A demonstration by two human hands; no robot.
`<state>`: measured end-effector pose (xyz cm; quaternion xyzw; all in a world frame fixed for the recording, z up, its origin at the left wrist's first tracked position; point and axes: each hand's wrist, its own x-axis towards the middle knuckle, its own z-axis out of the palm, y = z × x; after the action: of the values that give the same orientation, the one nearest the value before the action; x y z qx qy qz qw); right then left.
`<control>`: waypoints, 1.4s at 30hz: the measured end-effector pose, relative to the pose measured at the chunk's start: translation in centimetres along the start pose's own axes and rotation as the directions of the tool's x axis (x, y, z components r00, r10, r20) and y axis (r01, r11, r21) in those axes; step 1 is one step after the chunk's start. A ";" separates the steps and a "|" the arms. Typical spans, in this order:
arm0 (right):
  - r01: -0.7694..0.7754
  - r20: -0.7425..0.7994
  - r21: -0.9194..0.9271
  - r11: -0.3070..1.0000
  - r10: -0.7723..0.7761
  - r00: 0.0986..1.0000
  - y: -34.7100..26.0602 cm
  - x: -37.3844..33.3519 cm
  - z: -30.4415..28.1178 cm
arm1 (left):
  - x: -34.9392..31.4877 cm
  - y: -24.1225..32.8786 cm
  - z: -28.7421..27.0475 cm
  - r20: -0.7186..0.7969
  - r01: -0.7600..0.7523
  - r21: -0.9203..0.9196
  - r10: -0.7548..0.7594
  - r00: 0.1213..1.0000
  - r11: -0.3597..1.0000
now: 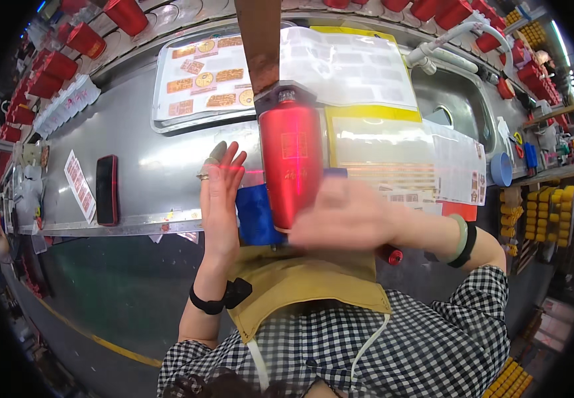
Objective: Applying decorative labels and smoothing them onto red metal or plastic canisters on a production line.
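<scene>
A glossy red bottle [287, 149] with small gold markings lies in front of me, its narrow neck pointing away. Red laser lines cross it. Its far end meets a dark block at the foot of a brown post [258, 40]. My left hand [215, 205] is open just left of the bottle, fingers stretched out and apart from it. Over the bottle's near right side is my right hand [343, 215], smeared by motion, so I cannot tell whether it grips. A blue cloth or pad [255, 213] shows under the bottle's near end.
A tray [161, 99] of gold and red decal sheets lies at the far left. Plastic-covered sheets [347, 66] spread to the right, before a metal sink [456, 99]. A phone [106, 189] and a decal strip [79, 186] lie left. Red bottles [126, 14] line the back.
</scene>
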<state>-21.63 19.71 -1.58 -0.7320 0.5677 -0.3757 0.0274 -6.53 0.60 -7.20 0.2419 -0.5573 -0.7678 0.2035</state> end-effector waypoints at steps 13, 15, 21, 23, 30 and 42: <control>-0.132 -0.126 -0.573 0.809 0.072 0.989 5.2 6.6 0.0 | -0.1 1.5 1.3 0.064 -0.032 0.088 0.026 0.998 0.996; -0.173 -0.165 -0.665 0.726 0.083 0.983 6.2 8.2 -2.6 | 0.1 1.7 1.5 0.089 -0.023 0.096 0.014 0.996 0.995; -0.016 0.015 -0.209 0.978 0.020 1.000 2.1 3.8 -0.1 | 0.8 2.8 2.3 0.156 0.015 0.150 -0.039 0.987 0.989; -0.085 -0.132 -0.376 0.923 0.037 0.991 4.8 4.4 -2.4 | 0.6 3.0 2.0 0.179 -0.036 0.230 -0.006 0.984 0.973; -0.278 -0.678 -0.018 0.960 0.193 0.710 7.0 5.6 -5.1 | 2.4 3.7 4.3 0.321 0.146 0.149 -0.187 0.928 0.978; -0.617 -0.366 -0.068 0.784 0.556 0.746 -6.0 -3.2 -12.3 | -2.4 6.5 11.5 0.608 0.141 0.174 -0.219 0.763 0.975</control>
<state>-24.16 29.34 8.38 -0.4419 0.7981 -0.4091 -0.0176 -11.20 8.84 2.38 0.0387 -0.6115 -0.7861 -0.0813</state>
